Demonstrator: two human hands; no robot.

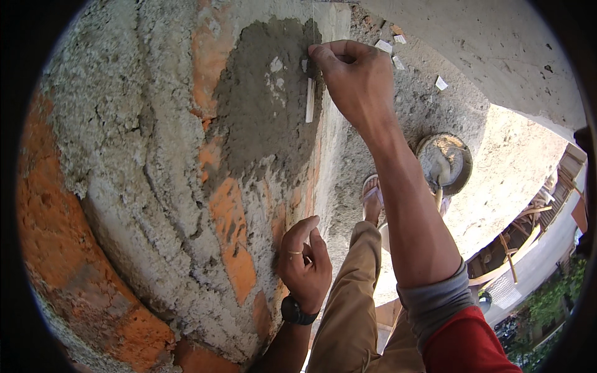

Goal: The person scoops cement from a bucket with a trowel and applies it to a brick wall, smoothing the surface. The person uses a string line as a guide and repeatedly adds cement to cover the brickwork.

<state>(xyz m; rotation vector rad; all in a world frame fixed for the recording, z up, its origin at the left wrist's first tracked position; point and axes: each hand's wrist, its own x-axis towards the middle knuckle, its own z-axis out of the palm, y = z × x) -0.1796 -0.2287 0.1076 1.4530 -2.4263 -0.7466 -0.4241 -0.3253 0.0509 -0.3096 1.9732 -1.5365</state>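
Observation:
My right hand (pixel 360 78) is raised against the edge of a rough wall, thumb and forefinger pinched together. A thin, pale string (pixel 313 22) runs down to these fingertips. Just below them, a narrow white strip (pixel 310 102) stands upright in a patch of wet grey mortar (pixel 261 105). The mortar covers part of the wall's old plaster and orange brick (pixel 233 233). Lower down, my left hand (pixel 305 264) is held near the wall edge, fingers curled together; what they hold, if anything, cannot be made out. A dark watch and a ring are on it.
On the ground to the right stands a round pan (pixel 465 168) of mortar with a trowel-like handled tool in it. White broken pieces (pixel 441 82) lie beyond my right hand. A concrete slab (pixel 497 43) borders the far right. My sandalled foot (pixel 372 191) is beside the wall.

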